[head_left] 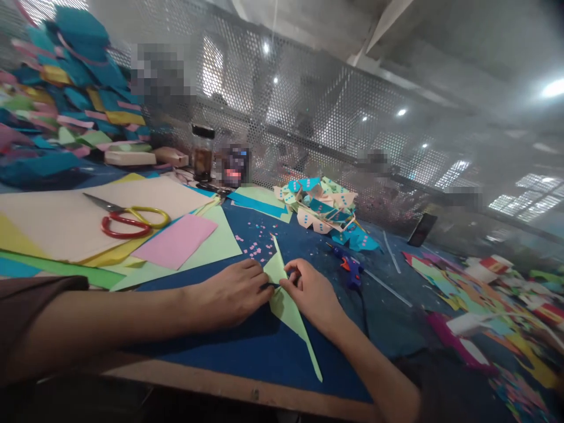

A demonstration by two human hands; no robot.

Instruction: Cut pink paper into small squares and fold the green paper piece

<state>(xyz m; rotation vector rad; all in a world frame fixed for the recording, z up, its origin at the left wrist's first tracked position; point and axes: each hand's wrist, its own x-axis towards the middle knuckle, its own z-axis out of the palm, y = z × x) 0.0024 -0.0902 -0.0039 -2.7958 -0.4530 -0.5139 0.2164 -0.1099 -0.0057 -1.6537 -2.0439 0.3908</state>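
A folded piece of light green paper (287, 308) lies aslant on the blue table top between my hands, with a narrow rolled or folded strip along its right side. My left hand (238, 292) has its fingers curled at the paper's left edge. From the right, my right hand (315, 294) pinches the paper near its middle with thumb and bent fingers. Between the fingertips a small dark gap or line shows; I cannot make out what it is. Tiny pink paper squares (259, 249) are scattered just beyond the paper.
Red-and-yellow-handled scissors (127, 220) rest on paper sheets (66, 217) at left, near a pink sheet (176, 239). A blue glue gun (350, 267) lies right of my hands. Behind stand dotted paper butterflies (326, 205), a jar (203, 155) and a perforated metal screen (308, 111).
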